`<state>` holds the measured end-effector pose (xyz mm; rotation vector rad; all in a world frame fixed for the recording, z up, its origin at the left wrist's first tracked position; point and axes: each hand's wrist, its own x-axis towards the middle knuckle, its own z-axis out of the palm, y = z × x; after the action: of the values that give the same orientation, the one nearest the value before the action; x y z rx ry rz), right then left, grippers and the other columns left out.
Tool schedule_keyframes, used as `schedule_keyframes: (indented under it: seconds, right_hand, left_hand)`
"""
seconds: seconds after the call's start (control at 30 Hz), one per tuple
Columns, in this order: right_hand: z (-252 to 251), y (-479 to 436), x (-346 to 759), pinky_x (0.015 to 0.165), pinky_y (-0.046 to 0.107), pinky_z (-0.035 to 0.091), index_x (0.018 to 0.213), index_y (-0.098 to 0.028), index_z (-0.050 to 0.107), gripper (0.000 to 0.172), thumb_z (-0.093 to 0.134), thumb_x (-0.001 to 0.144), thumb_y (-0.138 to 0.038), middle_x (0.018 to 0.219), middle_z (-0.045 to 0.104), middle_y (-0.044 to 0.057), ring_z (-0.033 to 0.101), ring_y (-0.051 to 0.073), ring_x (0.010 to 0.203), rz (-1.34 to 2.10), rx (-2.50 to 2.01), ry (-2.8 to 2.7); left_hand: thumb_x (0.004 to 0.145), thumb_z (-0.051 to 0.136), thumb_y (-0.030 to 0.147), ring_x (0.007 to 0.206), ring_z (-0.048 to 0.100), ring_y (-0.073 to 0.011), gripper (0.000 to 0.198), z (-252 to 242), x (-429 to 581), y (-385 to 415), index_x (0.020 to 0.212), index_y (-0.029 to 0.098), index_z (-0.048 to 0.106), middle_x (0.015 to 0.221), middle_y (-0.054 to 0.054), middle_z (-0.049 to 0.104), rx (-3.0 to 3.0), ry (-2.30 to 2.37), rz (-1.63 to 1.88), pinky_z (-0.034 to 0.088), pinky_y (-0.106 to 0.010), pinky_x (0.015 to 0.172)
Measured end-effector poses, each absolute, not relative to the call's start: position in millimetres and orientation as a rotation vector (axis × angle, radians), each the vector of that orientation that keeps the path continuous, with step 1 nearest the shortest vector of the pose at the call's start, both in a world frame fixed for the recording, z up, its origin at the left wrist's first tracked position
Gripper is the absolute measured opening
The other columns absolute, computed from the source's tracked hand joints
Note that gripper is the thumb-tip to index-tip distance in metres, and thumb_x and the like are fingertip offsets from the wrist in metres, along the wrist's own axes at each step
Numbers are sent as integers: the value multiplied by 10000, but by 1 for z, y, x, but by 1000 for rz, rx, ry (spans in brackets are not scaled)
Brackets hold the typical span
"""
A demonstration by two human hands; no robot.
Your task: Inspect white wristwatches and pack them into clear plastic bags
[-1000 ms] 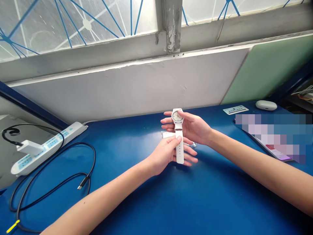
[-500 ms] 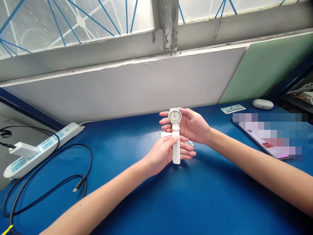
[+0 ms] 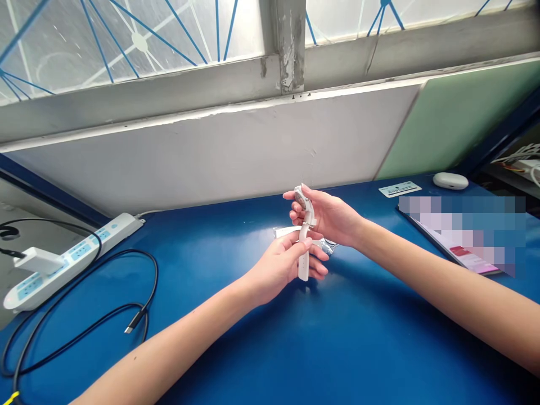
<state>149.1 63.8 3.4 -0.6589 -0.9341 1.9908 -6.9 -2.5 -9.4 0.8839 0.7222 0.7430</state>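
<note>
A blue table [image 3: 358, 337] underlies the scene, with a power strip [image 3: 73, 261] at its left side. The right hand [image 3: 333, 216] is half curled about the far end of a white wristwatch [image 3: 304, 232], thumb near the edge of the case. The left hand [image 3: 276, 261] pinches the strap between thumb and fingers, with its remaining fingers loosely spread. The watch lies between the hands, above the table; its long axis (slightly bowed) runs away from the person, the case [image 3: 300, 198] far and turned leftward, the free strap end [image 3: 303, 270] near. Thus the right hand is nearer the case, the left nearer the strap end.
</note>
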Motion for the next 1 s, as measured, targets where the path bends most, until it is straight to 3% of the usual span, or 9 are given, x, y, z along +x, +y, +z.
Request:
schedule_keyframes:
  seconds: [0.2, 0.37, 0.43, 0.57, 0.63, 0.7, 0.77, 0.87, 1.0]
  right_hand:
    - [1, 65, 147, 716, 249, 508, 734, -195, 712, 294, 786, 771, -477, 717, 655, -1, 620, 132, 726, 1764, -735, -997]
    - [6, 58, 147, 938, 328, 516, 1001, -224, 763, 253, 680, 882, -432, 1148, 735, 68, 667, 199, 1041, 1888, -678, -1174]
    - [6, 56, 147, 992, 336, 497, 1093, -235, 741, 252, 650, 915, -388, 1180, 737, 61, 669, 196, 1084, 1972, -628, -1205]
    - [7, 57, 149, 985, 332, 506, 1129, -203, 707, 225, 612, 941, -280, 1081, 761, 60, 697, 188, 1033, 2027, -545, -1143]
    - [10, 62, 153, 938, 338, 529, 1108, -189, 693, 202, 630, 920, -230, 880, 744, 25, 712, 166, 867, 1961, -597, -1075]
    - [15, 69, 158, 847, 325, 551, 1069, -189, 676, 174, 649, 906, -244, 643, 597, -52, 620, 114, 597, 1831, -683, -978]
    - [20, 77, 166, 731, 311, 545, 1017, -194, 654, 213, 636, 911, -378, 580, 452, -82, 437, 87, 445, 1698, -730, -890]
    - [26, 83, 174, 674, 349, 526, 991, -204, 634, 404, 461, 932, -564, 620, 425, -40, 430, 132, 484, 1649, -707, -837]
    - [26, 79, 169, 705, 338, 529, 965, -196, 643, 280, 445, 922, -389, 667, 454, -9, 492, 161, 586, 1666, -672, -789]
  left_hand:
    - [935, 620, 446, 714, 696, -210, 397, -7, -6, -4, 1117, 93, 616, 866, -106, 690, 816, 618, 732, 547, -357, 738]
    - [947, 591, 442, 707, 680, -200, 366, -10, -5, -4, 1020, 89, 651, 834, -102, 688, 854, 687, 790, 537, -342, 733]
    - [943, 586, 461, 722, 677, -205, 385, -12, -5, -3, 944, 85, 667, 862, -121, 690, 889, 700, 788, 538, -341, 728]
    - [927, 608, 472, 812, 672, -223, 382, -13, -4, -3, 956, 101, 695, 928, -125, 696, 1058, 765, 781, 537, -341, 759]
    - [918, 624, 475, 863, 666, -228, 373, -12, -5, -4, 1013, 123, 703, 948, -114, 701, 1154, 801, 787, 525, -335, 791]
    - [927, 592, 518, 902, 663, -237, 425, -12, -7, -5, 1059, 130, 704, 978, -120, 705, 1201, 796, 781, 513, -342, 825]
    - [941, 524, 587, 961, 664, -264, 535, -12, -9, -8, 1179, 132, 676, 1062, -147, 705, 1232, 737, 745, 507, -379, 863]
    - [944, 528, 594, 1196, 594, -314, 648, -14, -10, -15, 1459, 204, 482, 1353, -167, 607, 1351, 664, 687, 455, -456, 994]
    - [956, 600, 450, 1389, 449, -312, 639, -16, -9, -23, 1530, 286, 374, 1532, -128, 451, 1432, 674, 758, 351, -487, 1122]
